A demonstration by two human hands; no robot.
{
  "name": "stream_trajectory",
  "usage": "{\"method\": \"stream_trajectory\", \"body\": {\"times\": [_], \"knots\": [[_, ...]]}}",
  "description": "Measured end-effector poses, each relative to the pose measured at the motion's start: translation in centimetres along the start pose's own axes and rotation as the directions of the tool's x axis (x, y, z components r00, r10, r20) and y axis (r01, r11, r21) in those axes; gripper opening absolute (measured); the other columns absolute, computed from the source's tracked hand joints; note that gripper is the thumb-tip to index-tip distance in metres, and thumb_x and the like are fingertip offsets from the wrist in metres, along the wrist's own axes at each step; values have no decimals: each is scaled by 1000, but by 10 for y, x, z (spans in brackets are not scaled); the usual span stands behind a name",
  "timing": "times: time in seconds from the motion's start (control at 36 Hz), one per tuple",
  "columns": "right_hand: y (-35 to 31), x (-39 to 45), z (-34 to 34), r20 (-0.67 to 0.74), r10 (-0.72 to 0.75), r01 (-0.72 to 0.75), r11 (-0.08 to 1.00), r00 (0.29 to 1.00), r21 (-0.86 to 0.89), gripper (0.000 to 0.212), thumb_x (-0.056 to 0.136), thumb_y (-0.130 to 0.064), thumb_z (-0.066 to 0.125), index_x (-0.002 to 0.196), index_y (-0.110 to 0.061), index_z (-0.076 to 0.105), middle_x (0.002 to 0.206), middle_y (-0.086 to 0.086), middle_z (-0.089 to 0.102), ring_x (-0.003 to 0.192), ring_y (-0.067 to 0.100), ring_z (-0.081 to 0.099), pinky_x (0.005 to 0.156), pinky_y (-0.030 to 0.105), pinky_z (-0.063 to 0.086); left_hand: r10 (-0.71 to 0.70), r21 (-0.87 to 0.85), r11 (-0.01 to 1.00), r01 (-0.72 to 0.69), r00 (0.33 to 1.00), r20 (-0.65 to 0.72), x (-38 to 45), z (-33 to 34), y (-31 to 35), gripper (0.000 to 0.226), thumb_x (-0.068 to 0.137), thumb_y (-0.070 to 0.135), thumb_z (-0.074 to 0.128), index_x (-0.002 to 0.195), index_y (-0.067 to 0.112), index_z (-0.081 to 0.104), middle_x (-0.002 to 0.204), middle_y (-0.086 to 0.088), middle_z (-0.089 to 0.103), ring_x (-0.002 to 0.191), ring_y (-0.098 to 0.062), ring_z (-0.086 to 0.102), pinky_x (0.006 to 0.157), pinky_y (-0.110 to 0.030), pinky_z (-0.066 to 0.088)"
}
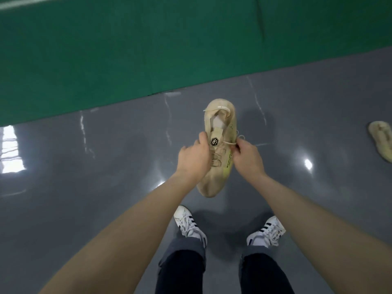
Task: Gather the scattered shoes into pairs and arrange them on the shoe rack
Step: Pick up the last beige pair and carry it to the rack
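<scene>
Above the grey floor [106, 187]: a beige sneaker [220, 128] is held up in front of the person, heel end pointed away, toe end pointed back toward the feet.
Beige sneaker: a black hexagonal badge is seen on its tongue, and a yellow-green patch with dark print is seen along its right side.
Left hand [194, 159]: it is laid against the left side of the beige sneaker at the laces, with fingers curled around the upper and the thumb up beside the tongue.
Right hand [248, 154]: it is set against the right side of the beige sneaker, and a lace end [230, 142] is pinched between its fingertips.
Second beige sneaker [381, 141]: it is left lying on the floor well to the right of the held sneaker, cut by the frame edge.
Green mat [127, 49]: it is spread beyond the beige sneaker, its edge met by the grey floor.
White striped shoes [188, 223]: they are worn on the person's feet, seen below the beige sneaker, under dark trousers [182, 270].
</scene>
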State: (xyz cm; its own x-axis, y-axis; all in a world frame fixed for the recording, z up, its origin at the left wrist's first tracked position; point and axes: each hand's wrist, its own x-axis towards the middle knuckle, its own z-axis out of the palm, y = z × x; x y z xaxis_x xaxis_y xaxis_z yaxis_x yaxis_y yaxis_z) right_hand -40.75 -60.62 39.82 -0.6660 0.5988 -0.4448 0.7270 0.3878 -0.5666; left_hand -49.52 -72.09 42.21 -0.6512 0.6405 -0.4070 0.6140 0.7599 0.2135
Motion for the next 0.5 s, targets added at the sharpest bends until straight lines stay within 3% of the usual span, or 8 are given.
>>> {"method": "stream_trajectory", "body": {"times": [0.11,0.33,0.5], "knots": [[25,-7,-34,-21,35,-35,999,999,13,19,93,-12,43,76,-17,40,81,6,55,81,33,54,62,36,37,78,104,992,-76,997,-11,4,-4,42,29,89,7,37,118,5,36,98,-5,66,81,-26,65,64,-27,29],[124,-9,-132,-62,80,-81,997,995,-16,18,98,-24,43,82,-17,46,96,11,59,91,33,56,65,33,33,127,1,992,-127,992,5,25,11,181,21,89,8,40,109,6,37,94,-7,65,78,-29,62,66,-28,29],[205,-4,-222,-99,139,-141,990,985,-21,18,98,-25,43,81,-19,44,96,11,59,87,32,55,65,34,34,180,-14,984,-179,983,22,47,20,300,21,90,9,41,110,5,37,94,-8,65,79,-30,61,66,-28,30]]}}
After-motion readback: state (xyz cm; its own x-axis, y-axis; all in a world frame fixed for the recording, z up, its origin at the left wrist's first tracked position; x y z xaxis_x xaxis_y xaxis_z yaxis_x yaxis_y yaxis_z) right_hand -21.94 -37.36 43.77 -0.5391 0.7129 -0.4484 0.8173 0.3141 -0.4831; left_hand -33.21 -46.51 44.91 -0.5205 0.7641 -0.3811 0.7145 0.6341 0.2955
